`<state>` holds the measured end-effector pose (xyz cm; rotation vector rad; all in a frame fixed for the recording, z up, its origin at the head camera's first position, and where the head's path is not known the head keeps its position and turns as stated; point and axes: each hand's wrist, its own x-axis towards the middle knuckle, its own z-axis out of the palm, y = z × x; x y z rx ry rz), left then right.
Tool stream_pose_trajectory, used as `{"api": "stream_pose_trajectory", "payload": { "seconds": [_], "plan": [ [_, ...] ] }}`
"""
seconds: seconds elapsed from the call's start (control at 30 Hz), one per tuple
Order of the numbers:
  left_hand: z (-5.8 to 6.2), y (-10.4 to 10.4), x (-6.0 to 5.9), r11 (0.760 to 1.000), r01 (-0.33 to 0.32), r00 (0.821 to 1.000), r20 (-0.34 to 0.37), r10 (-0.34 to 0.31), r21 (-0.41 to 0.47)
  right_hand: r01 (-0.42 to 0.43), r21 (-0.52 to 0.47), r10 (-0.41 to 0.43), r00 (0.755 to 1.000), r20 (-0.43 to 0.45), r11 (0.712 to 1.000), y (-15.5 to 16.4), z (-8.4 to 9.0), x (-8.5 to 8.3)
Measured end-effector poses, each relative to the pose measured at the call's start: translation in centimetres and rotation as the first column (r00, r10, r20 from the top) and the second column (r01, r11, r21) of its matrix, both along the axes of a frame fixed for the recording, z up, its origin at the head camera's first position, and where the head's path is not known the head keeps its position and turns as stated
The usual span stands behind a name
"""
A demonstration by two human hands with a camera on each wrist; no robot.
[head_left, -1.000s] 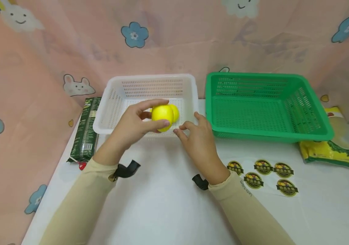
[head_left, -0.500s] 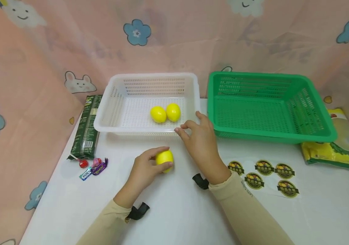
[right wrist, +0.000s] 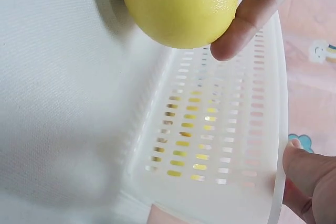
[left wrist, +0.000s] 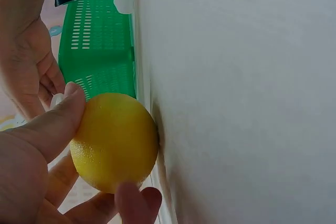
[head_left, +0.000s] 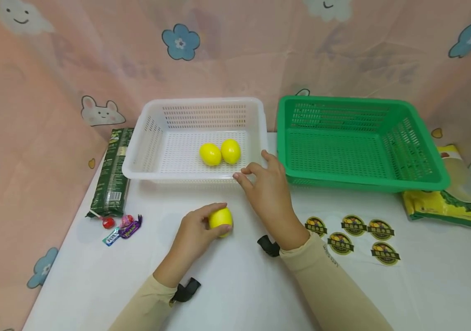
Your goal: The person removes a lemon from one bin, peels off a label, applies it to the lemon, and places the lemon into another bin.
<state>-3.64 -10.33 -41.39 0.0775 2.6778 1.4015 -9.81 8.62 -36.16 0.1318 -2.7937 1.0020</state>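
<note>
Left of centre in the head view, my left hand (head_left: 191,239) holds a yellow lemon (head_left: 219,219) low at the tabletop, in front of the white basket (head_left: 177,175). Thumb and fingers wrap its sides; the left wrist view shows the lemon (left wrist: 115,142) close against the white surface. My right hand (head_left: 269,193) pinches the basket's front right rim, with the thumb on the rim in the right wrist view. Two more lemons (head_left: 230,151) lie side by side on the basket's floor, towards its right front.
A green basket (head_left: 363,186) stands right of the white one, overlapping a yellow packet (head_left: 442,207). A dark green packet (head_left: 110,184) lies at the left, with several wrapped sweets (head_left: 129,228) before it. Round stickers (head_left: 340,243) on a clear sheet lie at the right.
My left hand has brought the lemon from over the white basket down to the table in front, uncovering two lemons inside. Over the last half second it barely moves. The right hand stays at the rim.
</note>
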Motion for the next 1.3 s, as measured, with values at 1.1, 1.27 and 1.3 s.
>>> {"api": "stream_pose_trajectory", "payload": {
  "seconds": [1.1,1.27,1.3],
  "plan": [
    [2.3,11.2,0.9,0.892,0.329,0.901,-0.182,-0.395,-0.309,0.071,0.059,-0.090,0.876,0.473,0.996,16.5,-1.8,10.7],
    [1.7,14.5,-0.6,0.801,0.384,0.888,-0.056,-0.457,-0.459,0.070,0.068,-0.094,0.865,0.493,0.995,16.1,-2.8,11.1],
    [1.7,15.0,-0.9,0.785,0.389,0.884,-0.044,-0.465,-0.483,0.075,0.060,-0.095,0.863,0.496,0.995,16.0,-2.9,11.2]
  ]
}}
